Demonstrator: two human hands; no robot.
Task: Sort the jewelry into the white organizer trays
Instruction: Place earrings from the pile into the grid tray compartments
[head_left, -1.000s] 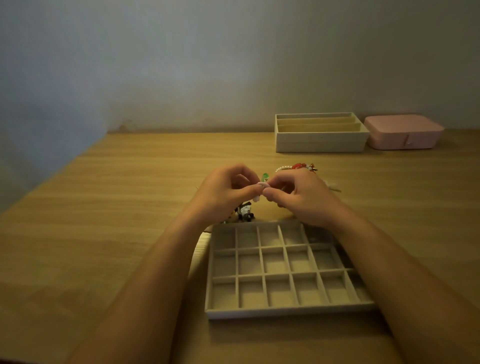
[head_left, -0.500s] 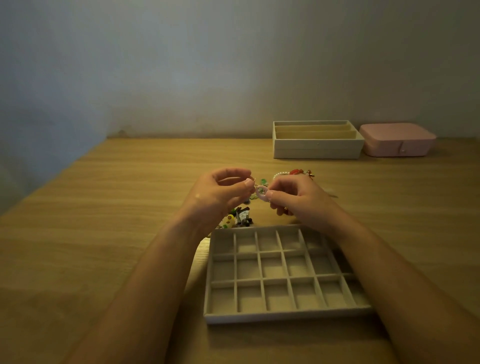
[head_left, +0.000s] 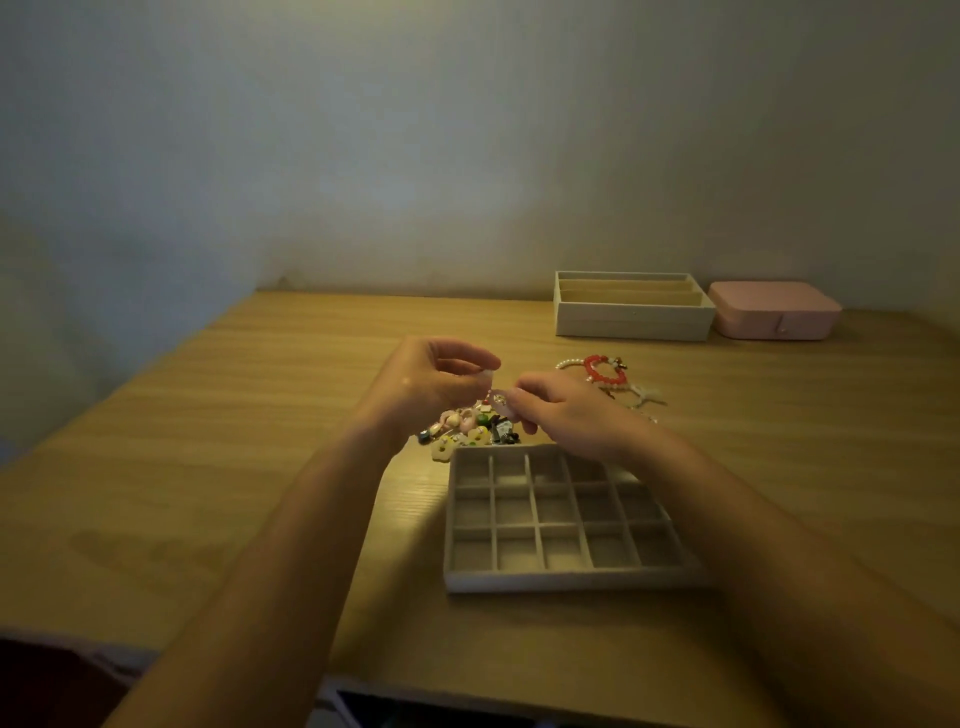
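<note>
A white grid tray (head_left: 558, 581) with several small square compartments lies on the wooden table in front of me. Behind its far left corner sits a heap of small colourful charms (head_left: 467, 428). Above that heap my right hand (head_left: 566, 413) pinches a small pale pink piece (head_left: 500, 401) between thumb and fingers. My left hand (head_left: 434, 382) is beside it with thumb and forefinger pinched together close to the same piece; what they hold is too small to see. A red bead bracelet (head_left: 602, 370) and a pearl strand (head_left: 567, 362) lie behind my right hand.
A second white tray (head_left: 634, 322) with long slots stands at the back of the table near the wall. A shut pink jewelry box (head_left: 774, 310) is right of it. The table's near edge runs along the bottom of the view.
The view has tilted down, so everything sits lower in frame. My hands have drawn slightly apart, and the charm heap under them now shows more.
</note>
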